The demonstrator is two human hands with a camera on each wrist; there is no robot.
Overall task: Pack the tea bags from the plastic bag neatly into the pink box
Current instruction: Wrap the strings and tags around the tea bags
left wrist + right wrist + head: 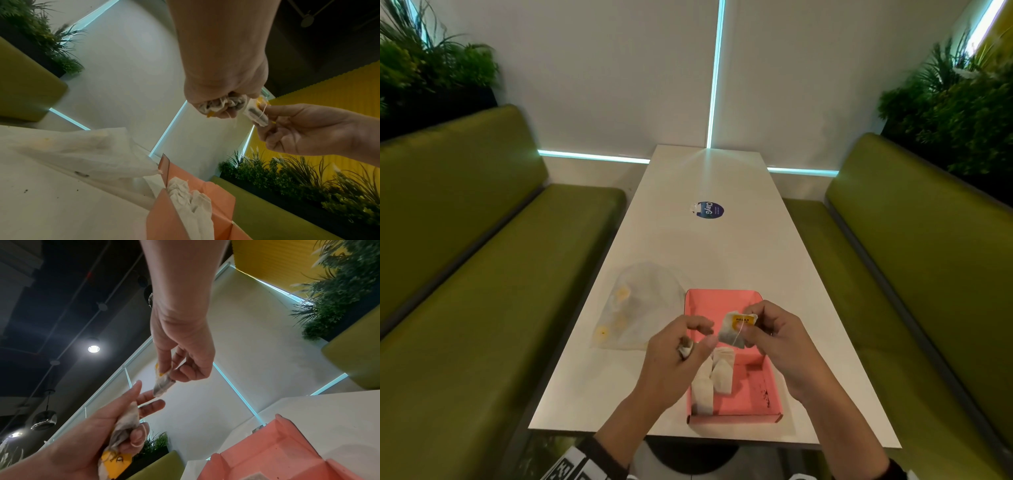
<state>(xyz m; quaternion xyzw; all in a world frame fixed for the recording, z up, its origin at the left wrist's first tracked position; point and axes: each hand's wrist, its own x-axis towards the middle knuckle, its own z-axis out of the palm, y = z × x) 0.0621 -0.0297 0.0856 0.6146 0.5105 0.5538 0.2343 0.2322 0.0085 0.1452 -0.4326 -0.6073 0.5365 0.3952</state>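
Two hands work above the pink box (753,397): the right hand (777,337) pinches a tea bag (734,329), the left hand (676,356) clutches a crumpled bunch, so next probably comes laying it flat beside those already packed, the plastic bag (640,305) lying left.

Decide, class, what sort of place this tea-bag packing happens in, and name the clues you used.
Probably a café or canteen booth: two green padded benches face each other across a long white table, planters of greenery sit behind the seat backs, and a round branded sticker is on the tabletop.
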